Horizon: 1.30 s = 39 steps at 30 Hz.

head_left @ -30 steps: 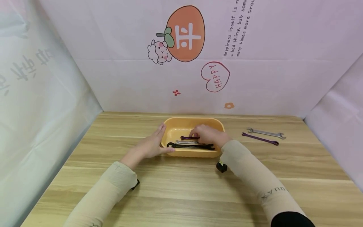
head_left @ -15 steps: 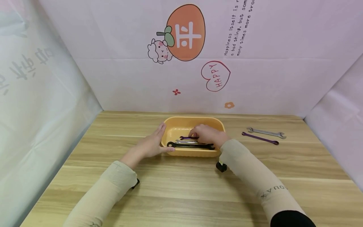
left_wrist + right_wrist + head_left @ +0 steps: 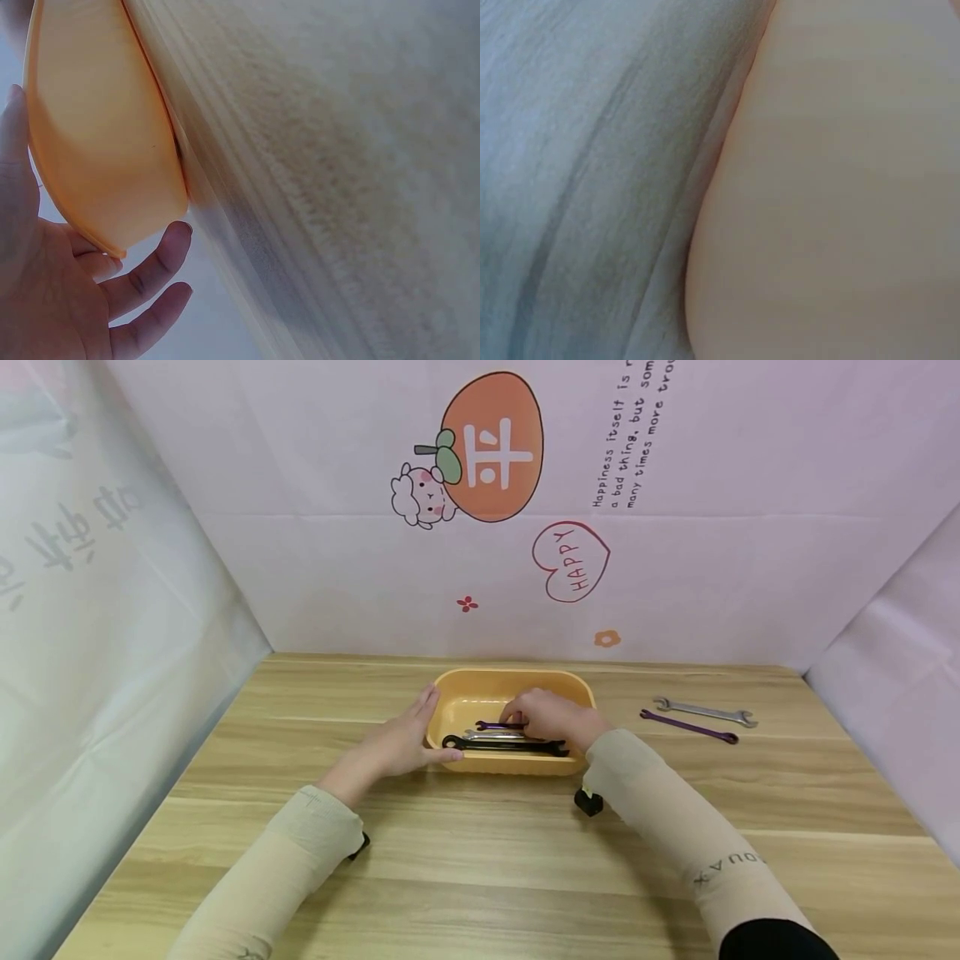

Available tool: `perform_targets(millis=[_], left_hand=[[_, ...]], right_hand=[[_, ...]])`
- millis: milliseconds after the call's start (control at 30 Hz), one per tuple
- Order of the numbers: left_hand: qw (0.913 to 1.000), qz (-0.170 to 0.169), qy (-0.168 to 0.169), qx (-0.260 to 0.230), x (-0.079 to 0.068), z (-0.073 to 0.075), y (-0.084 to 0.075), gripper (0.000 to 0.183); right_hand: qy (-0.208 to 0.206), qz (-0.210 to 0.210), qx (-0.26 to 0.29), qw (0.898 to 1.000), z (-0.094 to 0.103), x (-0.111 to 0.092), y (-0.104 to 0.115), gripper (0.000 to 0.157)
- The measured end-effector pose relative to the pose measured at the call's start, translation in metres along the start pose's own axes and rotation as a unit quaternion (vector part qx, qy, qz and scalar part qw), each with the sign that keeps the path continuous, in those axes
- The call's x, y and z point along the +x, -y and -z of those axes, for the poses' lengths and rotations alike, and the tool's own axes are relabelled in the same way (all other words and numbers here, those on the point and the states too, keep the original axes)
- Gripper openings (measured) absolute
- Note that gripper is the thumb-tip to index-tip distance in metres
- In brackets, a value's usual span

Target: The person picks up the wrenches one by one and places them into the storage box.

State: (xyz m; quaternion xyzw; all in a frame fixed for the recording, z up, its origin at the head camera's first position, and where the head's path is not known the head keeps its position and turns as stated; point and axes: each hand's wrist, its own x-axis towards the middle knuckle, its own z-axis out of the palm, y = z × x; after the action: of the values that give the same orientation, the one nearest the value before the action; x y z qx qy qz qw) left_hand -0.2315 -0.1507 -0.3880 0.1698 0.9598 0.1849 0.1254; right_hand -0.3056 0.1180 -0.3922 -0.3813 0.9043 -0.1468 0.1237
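We see a slim, glossy purple metal wrench (image 3: 495,726) inside a yellow-orange, rounded rectangular basin (image 3: 517,766), one end hidden beneath the right hand (image 3: 553,714), whose grip pinches it. The left hand (image 3: 399,743) has its grip spread against the basin's rim. Pale wood-grain tabletop (image 3: 465,868) meets white, cartoon-printed sheeting (image 3: 720,585).

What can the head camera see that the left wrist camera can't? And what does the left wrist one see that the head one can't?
Only the head camera shows the tools: a black wrench, silver wrench and small purple wrench in the orange tray, plus a grey wrench and long purple wrench on the table. It also shows the HAPPY heart on the wall.

Only the left wrist camera shows the palm side of the left hand.

Both show the left hand, the tray and the table.
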Motion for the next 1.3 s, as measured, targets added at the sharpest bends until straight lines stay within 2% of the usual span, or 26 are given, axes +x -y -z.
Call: perform_targets(millis=[767,1000,1300], left_hand=[[1.0000,0.007,-0.001,0.002,-0.001,0.001,0.000,0.123],[1.0000,0.006,0.001,0.005,0.000,0.000,-0.001,0.122],[1.0000,0.006,0.001,0.000,-0.001,0.001,-0.001,0.119]], right_hand=[[-0.008,0.022,-0.007,1.000,0.000,-0.005,0.000,0.040],[0.000,-0.001,0.007,1.000,0.007,-0.010,0.002,0.039],[0.003,0.004,0.002,1.000,0.014,-0.013,0.000,0.034]])
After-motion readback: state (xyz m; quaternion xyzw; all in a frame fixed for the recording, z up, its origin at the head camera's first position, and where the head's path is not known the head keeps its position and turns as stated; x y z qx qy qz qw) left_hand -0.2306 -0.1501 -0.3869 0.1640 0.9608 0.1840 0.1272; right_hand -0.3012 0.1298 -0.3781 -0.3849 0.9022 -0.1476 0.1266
